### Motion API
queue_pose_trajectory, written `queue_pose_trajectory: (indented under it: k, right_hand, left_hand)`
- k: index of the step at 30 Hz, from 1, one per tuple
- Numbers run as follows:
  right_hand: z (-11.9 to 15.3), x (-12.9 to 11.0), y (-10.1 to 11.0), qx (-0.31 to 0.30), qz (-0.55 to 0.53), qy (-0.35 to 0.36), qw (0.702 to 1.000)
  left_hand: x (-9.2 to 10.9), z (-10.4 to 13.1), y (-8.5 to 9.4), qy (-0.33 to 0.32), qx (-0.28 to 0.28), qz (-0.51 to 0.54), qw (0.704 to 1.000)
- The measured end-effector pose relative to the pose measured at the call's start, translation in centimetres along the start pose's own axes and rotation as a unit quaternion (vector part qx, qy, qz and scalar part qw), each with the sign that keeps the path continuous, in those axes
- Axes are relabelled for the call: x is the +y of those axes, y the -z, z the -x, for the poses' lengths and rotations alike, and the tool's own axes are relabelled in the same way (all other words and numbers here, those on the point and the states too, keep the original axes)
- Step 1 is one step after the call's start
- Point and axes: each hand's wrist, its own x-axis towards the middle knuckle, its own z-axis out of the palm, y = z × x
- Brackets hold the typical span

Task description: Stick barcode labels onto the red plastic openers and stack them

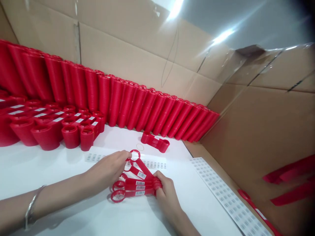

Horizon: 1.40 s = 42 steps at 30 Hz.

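Observation:
A fan of flat red plastic pieces with ring ends (137, 182) is gripped at one end by my right hand (169, 194). Several of the fanned pieces carry a white barcode label (140, 187). My left hand (115, 165) is closed, its fingertips pinching the ring of an upper piece (135, 155). That uppermost piece shows no label on its visible face. Under the hands, partly covered, lies a strip of barcode labels (157, 164). Beyond them a small stack of the red pieces (155, 141) rests on the white table, near a loose rubber band (140, 147).
Tall red stacks (128, 105) line the cardboard wall (137, 55) at the back. Shorter labelled stacks (46, 134) stand at the left. A long barcode label sheet (226, 193) lies along the right edge, beside a loose red piece (258, 211) in the cardboard area.

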Motion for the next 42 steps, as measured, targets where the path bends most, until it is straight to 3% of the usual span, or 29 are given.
queue_pose_trajectory:
  k: [5,9,16,18,20,23,25,27,29,32,35,39,42]
  right_hand:
    - [-0.3,-0.6,-1.1,-0.008,0.002,0.001,1.000]
    - [-0.3,-0.9,-1.5,-0.004,0.017,-0.006,1.000]
    - [0.0,-1.0,-1.8,-0.018,0.046,0.006,0.999]
    - [0.1,-1.0,-1.7,-0.032,0.064,0.022,0.997]
    - [0.3,-0.9,-1.6,-0.038,0.073,0.029,0.996]
    - [0.4,-0.5,-1.1,-0.030,0.063,0.024,0.997]
    - [0.3,0.0,-0.4,-0.014,0.048,0.018,0.999]
    - [0.2,0.7,0.8,0.005,0.032,0.007,0.999]
    - [-0.1,1.6,2.3,0.023,0.021,0.004,0.999]
    - [-0.7,3.0,4.7,0.068,0.009,0.022,0.997]
    - [-1.2,3.9,6.1,0.057,-0.034,0.004,0.998]
    - [-1.3,4.2,6.4,0.028,-0.096,-0.040,0.994]
    - [-1.3,4.1,6.3,0.016,-0.118,-0.045,0.992]
  left_hand:
    - [0.3,1.4,1.1,-0.031,-0.065,0.021,0.997]
    - [1.1,2.0,1.6,0.019,-0.128,0.003,0.992]
    - [1.7,3.6,-2.4,-0.043,-0.164,-0.200,0.965]
    - [2.0,3.7,-3.1,-0.036,-0.173,-0.210,0.962]
    - [2.3,3.5,-2.8,-0.027,-0.180,-0.151,0.972]
    - [2.0,2.2,-1.2,-0.011,-0.186,0.011,0.982]
    - [0.9,1.0,-0.1,0.016,-0.133,0.063,0.989]
    - [-0.5,-0.4,0.5,0.014,-0.044,0.007,0.999]
    - [-1.4,-1.8,0.3,-0.021,0.002,-0.041,0.999]
    - [-1.1,-4.3,-1.5,-0.094,-0.004,-0.065,0.993]
    - [0.6,-7.2,-4.1,-0.133,-0.041,-0.079,0.987]
    - [2.1,-10.6,-6.9,-0.145,-0.070,-0.074,0.984]
    - [2.0,-11.8,-7.7,-0.144,-0.096,-0.068,0.983]
